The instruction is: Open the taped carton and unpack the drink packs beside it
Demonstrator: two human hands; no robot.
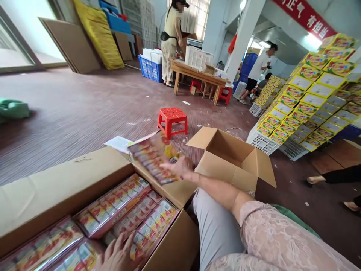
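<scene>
The right hand [183, 168] had its fingers closed on one end of a wrapped pack [150, 158], which hung tilted and blurred over the far corner of the packed carton [56, 184]; whether it touched the flap, I could not tell. Held by one end, it seemed to call for a firm, even grip, the other end kept level and clear of the cardboard edge.

The left hand [120, 252] lay spread over the wrapped rows [113, 205] inside; whether its fingers gripped a pack was unclear. Pressing lightly there looked wise, as the shiny film could slip or crease.

Beyond, an open carton [228, 171] stood beside the right forearm, and a red stool [172, 116] farther out on the floor.
</scene>
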